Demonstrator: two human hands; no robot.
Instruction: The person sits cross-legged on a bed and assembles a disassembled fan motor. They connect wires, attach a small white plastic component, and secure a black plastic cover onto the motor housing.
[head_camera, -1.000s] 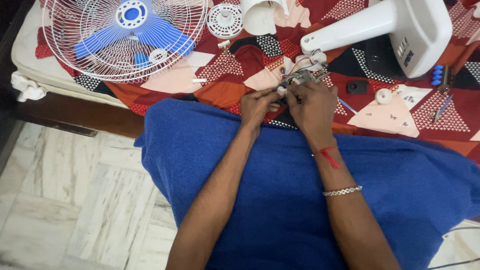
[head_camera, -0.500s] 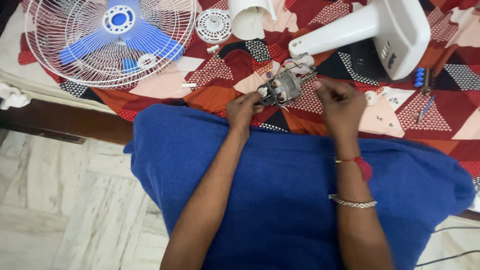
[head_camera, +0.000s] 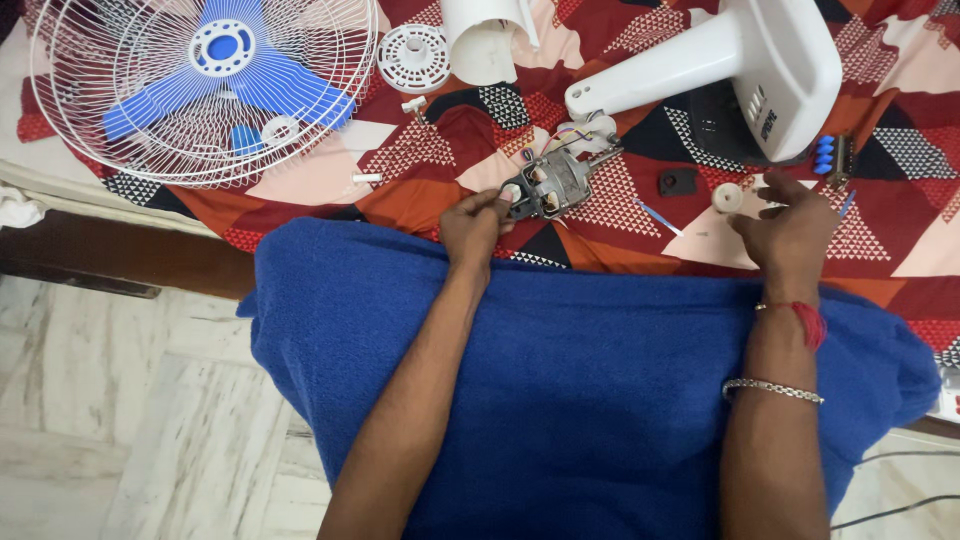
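Pinching the fan motor (head_camera: 555, 185) — left hand (head_camera: 478, 225) grip closed on it; right hand (head_camera: 790, 232) loose, open.

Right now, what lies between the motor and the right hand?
In the head view, a thin blue stick and a small black square part lie on the patterned cloth between the motor and the right hand.

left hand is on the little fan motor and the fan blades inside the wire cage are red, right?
Not quite. The left hand is on the fan motor, but the blades inside the wire cage are blue, not red, as the head view shows.
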